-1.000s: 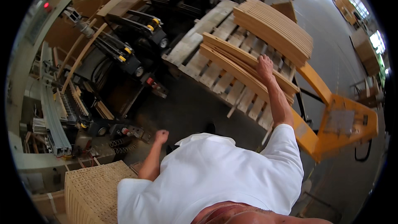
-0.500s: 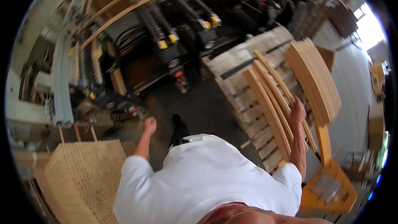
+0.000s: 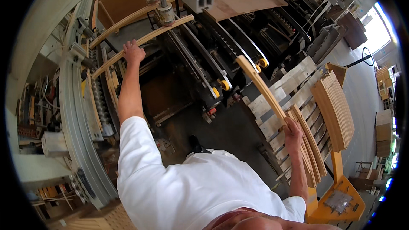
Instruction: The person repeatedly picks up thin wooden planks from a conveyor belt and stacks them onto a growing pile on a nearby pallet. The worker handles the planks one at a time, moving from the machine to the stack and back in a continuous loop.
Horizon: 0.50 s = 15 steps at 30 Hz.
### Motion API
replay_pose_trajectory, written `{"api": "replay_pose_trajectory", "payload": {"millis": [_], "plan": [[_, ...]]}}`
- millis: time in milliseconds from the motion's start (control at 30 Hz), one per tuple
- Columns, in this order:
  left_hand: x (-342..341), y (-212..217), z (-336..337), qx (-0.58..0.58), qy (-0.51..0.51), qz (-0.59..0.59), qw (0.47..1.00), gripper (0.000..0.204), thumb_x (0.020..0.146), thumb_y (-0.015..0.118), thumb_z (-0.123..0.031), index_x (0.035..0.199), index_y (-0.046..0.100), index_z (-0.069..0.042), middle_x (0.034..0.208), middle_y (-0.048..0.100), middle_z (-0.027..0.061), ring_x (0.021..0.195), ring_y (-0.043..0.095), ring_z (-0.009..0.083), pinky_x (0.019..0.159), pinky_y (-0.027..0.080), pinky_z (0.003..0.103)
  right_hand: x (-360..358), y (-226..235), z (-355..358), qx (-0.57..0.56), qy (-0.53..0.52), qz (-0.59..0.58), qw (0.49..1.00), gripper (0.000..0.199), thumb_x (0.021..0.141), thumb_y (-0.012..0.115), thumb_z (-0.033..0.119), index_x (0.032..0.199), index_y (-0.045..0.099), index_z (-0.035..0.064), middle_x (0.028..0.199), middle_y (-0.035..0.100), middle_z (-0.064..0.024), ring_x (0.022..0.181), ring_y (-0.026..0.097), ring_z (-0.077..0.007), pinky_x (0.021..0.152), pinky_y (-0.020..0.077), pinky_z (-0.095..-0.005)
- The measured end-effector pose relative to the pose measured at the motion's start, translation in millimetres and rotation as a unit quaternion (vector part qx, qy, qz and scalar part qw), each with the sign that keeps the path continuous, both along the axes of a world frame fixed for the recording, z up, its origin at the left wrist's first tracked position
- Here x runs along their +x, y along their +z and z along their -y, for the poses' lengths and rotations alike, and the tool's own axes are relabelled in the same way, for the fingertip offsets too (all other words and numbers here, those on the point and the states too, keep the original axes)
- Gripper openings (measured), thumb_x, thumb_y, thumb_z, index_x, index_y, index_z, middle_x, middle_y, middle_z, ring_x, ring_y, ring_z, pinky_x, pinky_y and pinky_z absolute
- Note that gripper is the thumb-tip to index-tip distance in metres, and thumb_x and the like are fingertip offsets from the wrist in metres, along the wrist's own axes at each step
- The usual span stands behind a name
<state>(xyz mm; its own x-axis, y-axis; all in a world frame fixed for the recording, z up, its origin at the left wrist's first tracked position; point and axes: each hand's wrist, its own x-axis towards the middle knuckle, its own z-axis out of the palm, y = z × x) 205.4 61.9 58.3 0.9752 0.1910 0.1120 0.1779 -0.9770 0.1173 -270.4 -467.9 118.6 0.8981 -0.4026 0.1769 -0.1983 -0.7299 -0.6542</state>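
My right hand [image 3: 293,130] is closed around the near end of a long wooden strip [image 3: 265,89]. The held strip slants up and leftward, its far end above the pallet's left edge. With the left arm stretched forward, my left hand [image 3: 134,52] wraps its fingers over another wooden strip [image 3: 159,33], which lies across the machine. A cylindrical metal press foot [image 3: 166,15] stands at that strip's right part. Beside my right hand, several loose strips [image 3: 313,145] lie on the wooden pallet [image 3: 279,91].
A neat stack of strips [image 3: 334,110] fills the pallet's right side, next to a yellow pallet truck [image 3: 341,202]. Machine rails with yellow rollers [image 3: 224,85] jut toward me. A grey metal beam [image 3: 70,102] runs along the left. A flat board [image 3: 243,0] lies at the back.
My left hand has reached forward onto the strip on the machine. My right hand has taken hold of a strip and raised its far end leftward. The view has turned toward the right.
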Motion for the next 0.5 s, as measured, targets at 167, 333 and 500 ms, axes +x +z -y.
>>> {"api": "replay_pose_trajectory", "payload": {"millis": [167,333,500], "plan": [[28,-28,-21,0.044,-0.041,0.032,0.998,0.070,0.090,0.064,-0.041,0.147,0.036,-0.012,0.144,0.042,0.0144,0.137,0.033,0.0372,0.112,0.026,0.055,94,22,-66,-0.030,0.099,-0.011,0.995,0.032,0.082,0.063,-0.007,0.112,0.065,0.0030,0.110,0.065,-0.0142,0.104,0.061,-0.0315,0.088,0.0493,-0.0368],[-69,-24,24,-0.118,-0.175,0.133,0.968,0.029,0.079,0.075,-0.025,0.103,0.064,-0.012,0.092,0.062,0.0133,0.088,0.061,0.0373,0.076,0.049,0.050,207,18,-111,-0.061,0.274,0.072,0.957,0.026,0.084,0.062,-0.004,0.109,0.066,0.0032,0.109,0.066,-0.0146,0.101,0.060,-0.0351,0.086,0.0490,-0.0395],[-221,-13,71,-0.219,-0.192,-0.009,0.957,0.031,0.081,0.072,-0.025,0.105,0.060,-0.010,0.095,0.059,0.0130,0.089,0.061,0.0370,0.075,0.050,0.049,343,-5,-203,-0.063,0.438,0.085,0.893,0.024,0.086,0.062,-0.001,0.109,0.066,0.0027,0.107,0.067,-0.0156,0.100,0.061,-0.0356,0.087,0.0496,-0.0402]]}}
